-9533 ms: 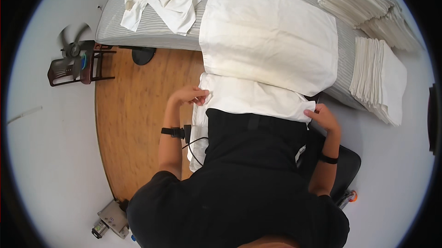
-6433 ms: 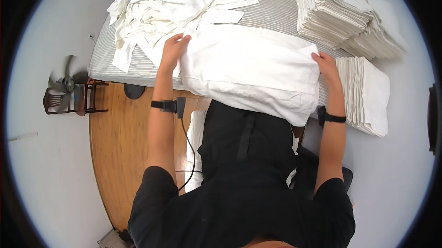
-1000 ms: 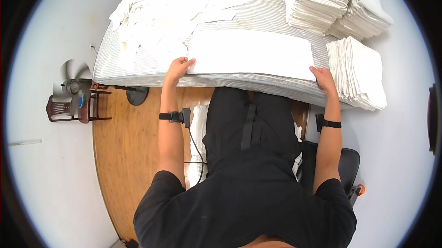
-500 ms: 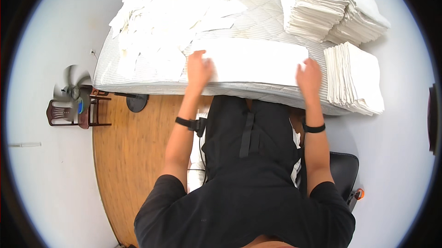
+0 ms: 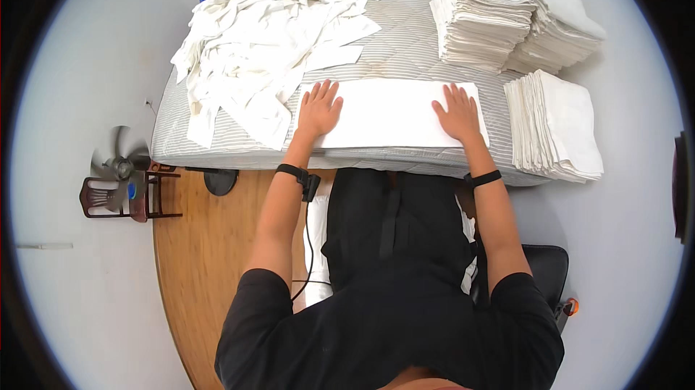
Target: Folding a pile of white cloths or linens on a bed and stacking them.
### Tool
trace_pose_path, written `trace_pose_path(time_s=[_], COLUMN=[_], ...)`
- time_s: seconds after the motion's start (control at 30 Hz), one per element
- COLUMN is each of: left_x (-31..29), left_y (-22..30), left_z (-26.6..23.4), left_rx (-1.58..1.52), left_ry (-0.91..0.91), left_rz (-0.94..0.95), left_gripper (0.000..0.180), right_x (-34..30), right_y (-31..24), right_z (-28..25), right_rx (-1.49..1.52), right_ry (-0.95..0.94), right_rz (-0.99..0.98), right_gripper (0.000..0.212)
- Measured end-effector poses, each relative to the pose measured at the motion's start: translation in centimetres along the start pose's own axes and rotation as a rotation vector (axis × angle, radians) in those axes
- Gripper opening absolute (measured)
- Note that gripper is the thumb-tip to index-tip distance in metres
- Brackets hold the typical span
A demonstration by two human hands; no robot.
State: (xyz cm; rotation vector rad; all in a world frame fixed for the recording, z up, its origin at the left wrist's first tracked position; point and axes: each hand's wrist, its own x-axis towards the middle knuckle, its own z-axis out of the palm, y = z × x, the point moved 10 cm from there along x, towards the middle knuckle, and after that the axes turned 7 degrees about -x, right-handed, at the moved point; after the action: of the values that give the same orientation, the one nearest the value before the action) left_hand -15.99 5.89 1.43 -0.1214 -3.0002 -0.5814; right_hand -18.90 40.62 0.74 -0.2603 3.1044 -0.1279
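While both forearms stretch forward from black short sleeves (image 5: 253,310), the person's left hand (image 5: 319,110) and right hand (image 5: 459,112) lie palm down near opposite ends of a white cloth (image 5: 391,113), fingers slightly spread, thumbs inward, nothing gripped. The cloth forms a long, smooth rectangle along the near edge of a striped mattress (image 5: 402,31). A black band (image 5: 292,170) circles the left wrist, another band (image 5: 483,178) the right. On the mattress, a rumpled heap of white fabric (image 5: 250,49) spreads at left; at right stand a near stack (image 5: 554,126) of folded white cloths and a taller stack (image 5: 483,17) farther back. A fan (image 5: 121,167) overlaps a dark wooden chair (image 5: 138,205) above the wood-toned floor (image 5: 203,267). Beside a pale wall (image 5: 615,260), a black seat (image 5: 541,270) sits at the person's right.
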Motion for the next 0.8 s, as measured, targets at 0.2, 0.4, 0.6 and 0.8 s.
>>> trace_pose_path(time_s=[0.2,0.4,0.6,0.8], left_x=[1.9,-4.1,-6.2,-7.4], left_y=[-3.8,-6.4,-8.1,-11.2], left_z=[-1.5,-6.5,-4.3,-2.9], left_rx=[-0.046,-0.309,-0.204,-0.78], left_ry=[0.09,0.494,0.211,0.23], left_rz=[-0.009,-0.286,-0.449,-0.39], left_gripper=[0.055,0.045,0.061,0.036], right_x=[0.6,-2.7,-3.4,-3.3], right_y=[3.7,7.6,12.0,12.7], right_z=[0.2,-3.5,-1.1,1.4], right_rx=[0.045,0.146,0.189,0.653], right_ry=[0.009,0.326,0.104,-0.05], right_rz=[0.08,0.275,0.459,0.268], right_gripper=[0.073,0.071,0.054,0.04])
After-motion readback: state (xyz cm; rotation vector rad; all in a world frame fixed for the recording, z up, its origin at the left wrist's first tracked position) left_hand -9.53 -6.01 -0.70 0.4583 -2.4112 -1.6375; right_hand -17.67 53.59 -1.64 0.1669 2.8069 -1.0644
